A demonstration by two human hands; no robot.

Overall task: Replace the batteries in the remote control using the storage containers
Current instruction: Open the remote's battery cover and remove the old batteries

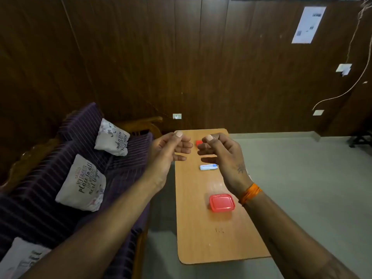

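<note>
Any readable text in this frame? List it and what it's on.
"MY FAVOURITE place in all" then partly legible "next to you": middle cushion on the sofa.
Far cushion: script print, too tilted to read.
Near cushion: print blurred.
Paper sheet on the wall: too small.
Remote, red-lidded container: none visible.

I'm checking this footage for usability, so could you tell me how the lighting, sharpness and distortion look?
Head view: dim room, the wall panelling nearly black; a soft sheen on the table near the red-lidded container; wide-angle bending curves the table edges and stretches the forearms; the left hand, right hand and white remote look slightly soft.
</note>
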